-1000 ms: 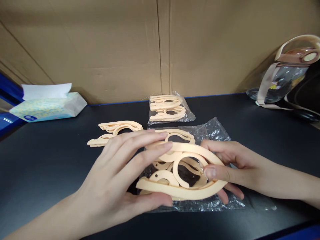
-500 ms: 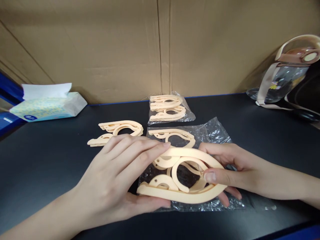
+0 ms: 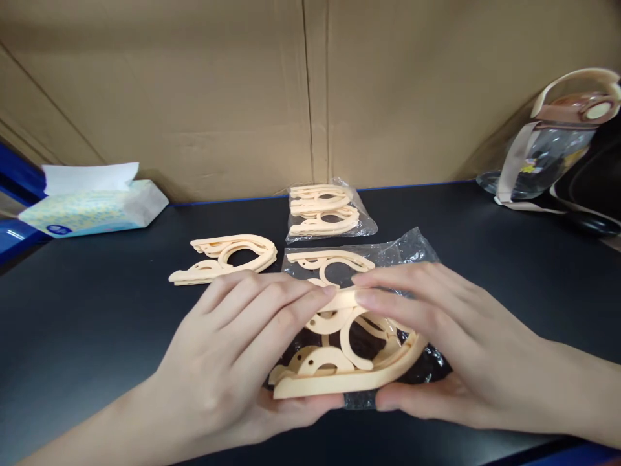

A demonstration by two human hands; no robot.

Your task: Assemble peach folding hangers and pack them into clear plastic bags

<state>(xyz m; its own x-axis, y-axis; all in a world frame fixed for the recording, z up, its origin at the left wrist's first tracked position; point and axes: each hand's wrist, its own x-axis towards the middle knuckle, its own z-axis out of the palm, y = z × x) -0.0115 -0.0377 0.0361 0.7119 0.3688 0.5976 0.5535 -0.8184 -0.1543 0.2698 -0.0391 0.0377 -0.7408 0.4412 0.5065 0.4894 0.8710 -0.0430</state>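
A stack of cream folding hangers (image 3: 334, 383), folded up, is held low over the table between my two hands. My left hand (image 3: 233, 349) is closed round its left end, fingers along the upper edge and thumb under the lower one. On the other side my right hand (image 3: 451, 343) grips the stack, its fingertips on the upper arm and its thumb by the lower edge. Beneath lies a clear plastic bag (image 3: 417, 249) with another folded hanger (image 3: 310, 257) on or in it; which of these, I cannot tell.
Left of the bag lies a small pile of folded hangers (image 3: 247, 243). Behind is a bagged set of hangers (image 3: 325, 210). A tissue pack (image 3: 97, 210) is at the back left, a clear water bottle (image 3: 557, 155) at the right. A cardboard wall (image 3: 218, 97) closes the back.
My right hand has shifted from the curved right end, thumb on top, to gripping the upper and lower edges. The stack has tilted slightly. My left hand keeps its hold.
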